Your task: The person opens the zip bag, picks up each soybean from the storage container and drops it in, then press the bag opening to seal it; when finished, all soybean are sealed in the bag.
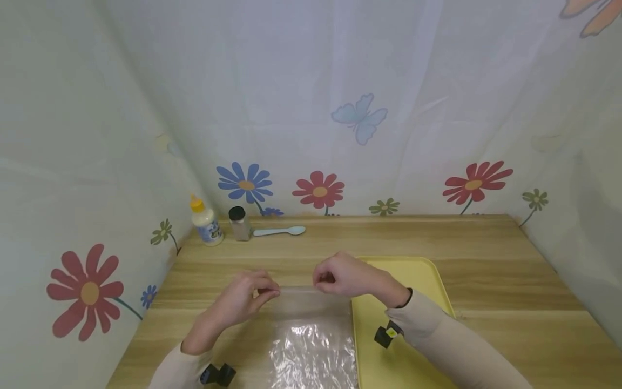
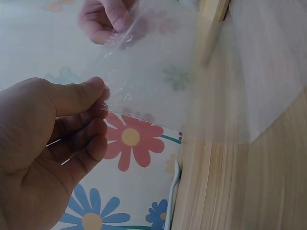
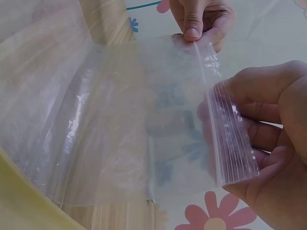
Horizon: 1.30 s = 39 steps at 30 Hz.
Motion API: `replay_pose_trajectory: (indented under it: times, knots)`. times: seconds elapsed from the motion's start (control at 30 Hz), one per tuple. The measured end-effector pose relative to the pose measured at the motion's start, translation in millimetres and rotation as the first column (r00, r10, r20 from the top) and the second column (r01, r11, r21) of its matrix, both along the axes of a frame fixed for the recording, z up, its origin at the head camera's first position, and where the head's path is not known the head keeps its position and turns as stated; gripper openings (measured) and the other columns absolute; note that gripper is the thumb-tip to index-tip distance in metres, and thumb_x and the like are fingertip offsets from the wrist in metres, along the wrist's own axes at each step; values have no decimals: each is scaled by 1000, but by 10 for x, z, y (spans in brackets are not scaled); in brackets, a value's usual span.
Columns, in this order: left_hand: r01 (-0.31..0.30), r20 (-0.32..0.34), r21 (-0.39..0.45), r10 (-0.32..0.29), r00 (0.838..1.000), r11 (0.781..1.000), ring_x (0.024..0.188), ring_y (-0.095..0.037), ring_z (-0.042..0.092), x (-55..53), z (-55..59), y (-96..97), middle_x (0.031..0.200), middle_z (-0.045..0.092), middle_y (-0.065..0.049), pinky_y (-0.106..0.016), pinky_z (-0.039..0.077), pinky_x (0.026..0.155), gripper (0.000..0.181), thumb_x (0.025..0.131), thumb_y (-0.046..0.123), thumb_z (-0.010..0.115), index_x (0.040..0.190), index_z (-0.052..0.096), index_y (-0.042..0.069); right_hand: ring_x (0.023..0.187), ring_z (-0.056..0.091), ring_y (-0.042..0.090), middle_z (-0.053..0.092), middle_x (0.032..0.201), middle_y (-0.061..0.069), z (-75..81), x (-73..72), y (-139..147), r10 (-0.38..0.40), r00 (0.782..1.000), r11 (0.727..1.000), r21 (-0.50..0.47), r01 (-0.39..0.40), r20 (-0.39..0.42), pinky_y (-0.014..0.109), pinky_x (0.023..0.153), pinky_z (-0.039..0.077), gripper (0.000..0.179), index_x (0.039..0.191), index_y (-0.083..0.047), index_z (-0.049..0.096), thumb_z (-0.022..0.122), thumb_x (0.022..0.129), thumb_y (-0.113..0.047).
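Observation:
A clear zip bag (image 1: 313, 346) hangs from both hands, its top edge level and its lower part lying toward the front of the table. My left hand (image 1: 248, 294) pinches one end of the ribbed zip edge between thumb and forefinger. Toward the other end, my right hand (image 1: 347, 275) grips the same edge. In the right wrist view the zip strip (image 3: 228, 129) runs between the two hands, with the right fingers (image 3: 261, 91) partly behind the film. From the left wrist view, the thin film (image 2: 148, 67) stretches away from the left thumb.
A yellow tray (image 1: 439, 281) lies under the right forearm, beside the bag. At the back left stand a glue bottle (image 1: 208, 224) with a yellow cap and a black-lidded jar (image 1: 239, 226). A pale blue spoon (image 1: 279, 231) lies next to the jar. Flower-printed cloth (image 1: 389, 70) surrounds the wooden table.

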<state>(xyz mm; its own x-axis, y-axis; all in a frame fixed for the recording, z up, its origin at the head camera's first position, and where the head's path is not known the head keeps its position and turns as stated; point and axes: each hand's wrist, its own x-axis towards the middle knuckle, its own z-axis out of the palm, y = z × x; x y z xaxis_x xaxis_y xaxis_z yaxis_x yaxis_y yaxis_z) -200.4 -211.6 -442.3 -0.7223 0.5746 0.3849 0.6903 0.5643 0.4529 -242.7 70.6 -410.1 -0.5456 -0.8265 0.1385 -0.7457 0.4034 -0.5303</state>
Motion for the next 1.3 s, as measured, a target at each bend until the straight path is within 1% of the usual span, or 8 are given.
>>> replay_pose_trajectory:
  times: [0.13,0.3,0.5,0.7,0.9,1.03,1.13,1.3]
  knots:
    - [-3,3,1,3,1000,1000,73,0,61,-7,4,-5,83,70,5,-15,53,64,8,83,11,74,90,75,15,66,55,-2,67,78,-7,-1,1,15,25,1000,1000,-1,-25,11,14,63,51,8,90,-8,72,66,90,-12]
    - [-14,22,-12,14,1000,1000,74,1,60,4,9,-4,84,70,5,-16,54,65,7,84,12,73,89,75,16,62,51,-3,65,75,-8,-17,-7,18,36,999,999,-2,-36,-13,13,60,49,8,89,-8,72,65,91,-13]
    - [-35,32,-18,36,999,999,74,0,60,29,3,12,84,67,8,-16,54,66,5,84,13,73,89,74,13,60,45,-3,62,72,-9,-25,-13,10,33,999,999,8,-33,-30,13,58,44,10,87,-11,71,64,93,-16]
    - [-58,21,-38,58,998,998,75,-1,59,31,12,30,83,65,10,-20,55,69,6,85,15,73,90,73,11,64,48,-3,65,76,-7,-17,-23,1,33,998,999,15,-32,-55,14,63,47,10,86,-11,70,65,93,-16]
    - [-53,-24,-7,53,998,999,79,-3,61,32,19,73,90,66,8,-21,56,72,13,82,13,76,95,73,12,67,53,-1,68,79,-6,-4,-19,-18,24,999,999,22,-23,-46,15,67,50,11,87,-10,71,64,93,-16]
    - [-26,-65,3,26,998,1000,81,-6,62,30,53,135,93,67,6,-22,56,73,16,82,15,76,97,73,12,67,54,-1,67,79,-8,-8,-23,-26,13,999,1000,29,-12,-50,16,68,50,10,86,-11,71,65,93,-16]
    - [-1,-91,7,2,996,1000,83,-8,63,16,85,190,93,67,3,-23,56,74,16,82,16,77,97,73,10,66,54,-2,67,79,-9,-19,-28,-26,3,999,1000,31,-2,-54,16,67,50,11,86,-13,71,65,93,-18]
    - [22,-126,-2,-22,992,1000,87,-10,64,-10,120,290,95,66,2,-22,56,75,19,80,14,79,96,72,9,65,52,-2,66,78,-9,-31,-38,-18,7,998,1000,7,-6,-63,15,65,49,10,86,-13,71,65,93,-19]
